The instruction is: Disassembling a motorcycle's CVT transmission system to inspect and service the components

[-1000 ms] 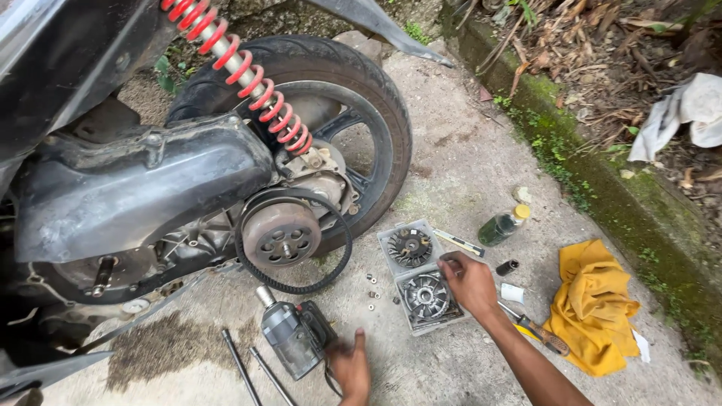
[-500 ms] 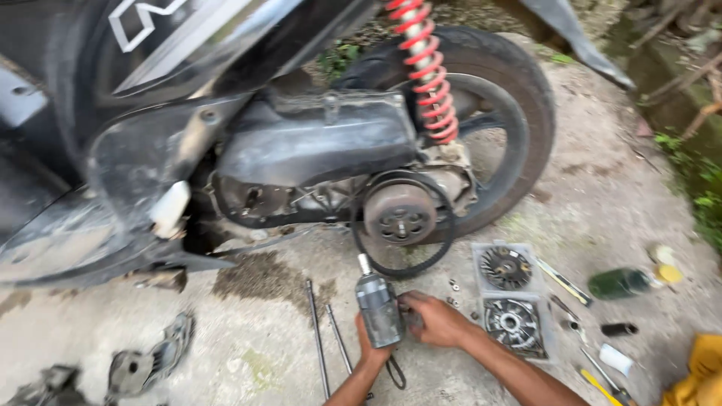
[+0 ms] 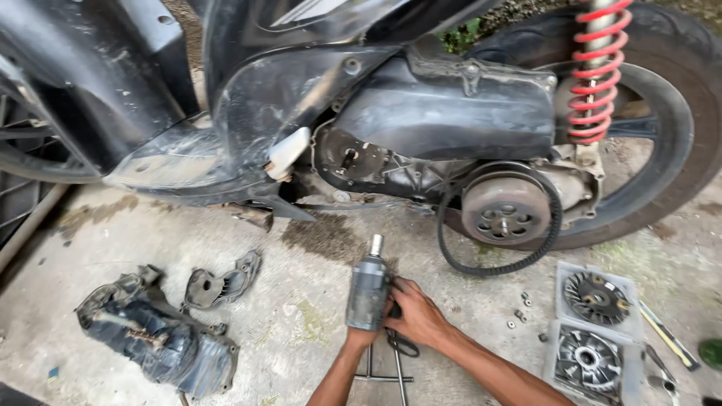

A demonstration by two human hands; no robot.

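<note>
1. Impact wrench (image 3: pixel 368 289): grey power tool with its socket end pointing up towards the scooter. It stands over the concrete floor (image 3: pixel 316 240), near the lower edge of the view, just below the exposed engine case. Half a second ago it lay lower on the floor; it is now lifted and gripped by both hands.
2. Right hand (image 3: pixel 416 312): closed around the handle side of the impact wrench, fingers curled. A second ago this hand was at the trays on the right side of the floor; it has come across to the tool.
3. Left hand (image 3: pixel 359 337): closed under the tool's base, mostly hidden behind it; how tightly it grips I cannot tell.
4. Judgement: the move from parts to tool suggests bolt work on the open drive side is in hand.
5. Rear clutch drum (image 3: pixel 505 209): uncovered, with the drive belt (image 3: pixel 481 267) hanging loose around it.
6. Pulley parts (image 3: pixel 594 297): two finned discs on trays, right side of the floor, untouched.
7. Removed cover (image 3: pixel 154 338): black casing lying at the lower left of the floor, well apart from the hands.
8. T-handle wrench (image 3: pixel 383 376): on the floor between the forearms.
</note>
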